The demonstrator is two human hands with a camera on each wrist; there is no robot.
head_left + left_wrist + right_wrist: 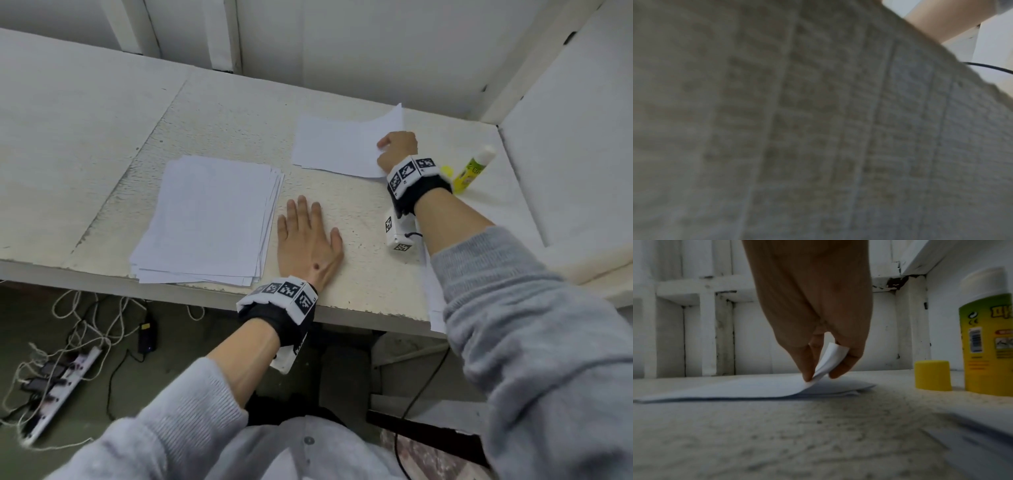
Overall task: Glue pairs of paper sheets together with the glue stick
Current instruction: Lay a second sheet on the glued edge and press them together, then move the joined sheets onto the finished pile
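A stack of white paper sheets (209, 222) lies at the table's front left. A smaller pile of sheets (337, 147) (756, 387) lies further back. My right hand (397, 149) (818, 373) pinches the near right corner of that pile's top sheet and curls it upward. A yellow-green glue stick (474, 164) (986, 337) stands uncapped to the right of the hand, its yellow cap (932, 375) beside it. My left hand (306, 240) lies flat on the table, fingers straight, just right of the big stack. The left wrist view shows only blurred table surface.
The white table (222, 113) has a raised white ledge (565, 154) on its right and a wall panel behind. More paper (982, 434) lies under my right forearm near the front edge. Cables and a power strip (61, 383) lie on the floor below.
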